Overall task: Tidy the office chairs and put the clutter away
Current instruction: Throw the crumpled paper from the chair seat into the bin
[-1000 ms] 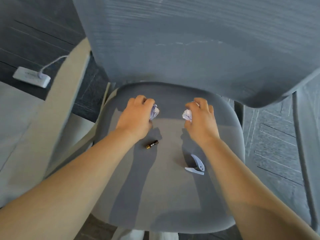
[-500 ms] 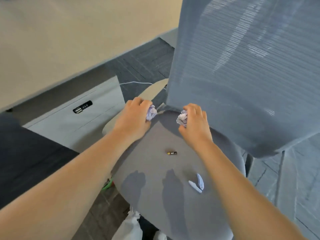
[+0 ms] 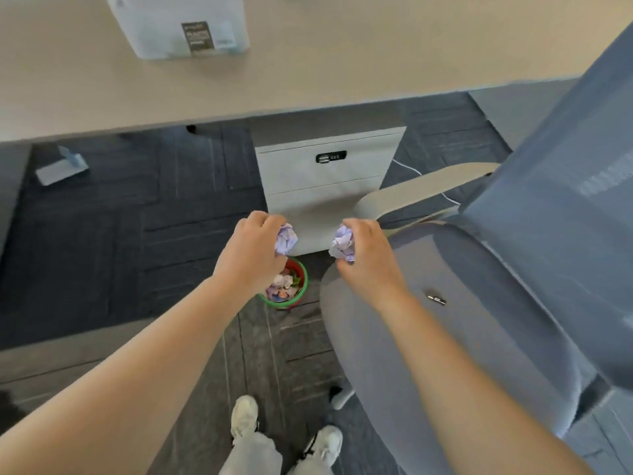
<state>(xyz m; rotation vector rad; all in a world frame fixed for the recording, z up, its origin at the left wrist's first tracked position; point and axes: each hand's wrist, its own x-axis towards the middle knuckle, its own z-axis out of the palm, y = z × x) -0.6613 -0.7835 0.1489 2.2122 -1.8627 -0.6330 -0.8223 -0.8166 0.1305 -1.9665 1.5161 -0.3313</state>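
Both paper balls have been lifted off the chair seat (image 3: 428, 337) and carried left since a second ago; the view has swung from the seat to the floor beside it. The left hand (image 3: 251, 253) is closed around one crumpled paper ball (image 3: 286, 238), and the right hand (image 3: 368, 257) is closed around a second crumpled paper ball (image 3: 343, 243). A small bin (image 3: 301, 293) with a green rim stands on the carpet at about 6 o'clock from the left hand, partly hidden beneath it and already holding crumpled scraps. This suggests the current step is disposal: the left ball appears nearly over the bin mouth, while the right ball sits at about 2 o'clock from the bin and would need to shift left before release. A battery (image 3: 436, 299) remains on the seat at about 4 o'clock from the right hand, so clutter removal is not complete. The bin is bounded closely: the drawer cabinet (image 3: 325, 180) stands just behind it at 12 o'clock, and the seat edge lies just beside it at 3 o'clock. Open carpet extends from 7 to 10 o'clock. The desk edge (image 3: 308, 108) overhangs the cabinet. The bin mouth is narrow, so a loose drop could miss it.
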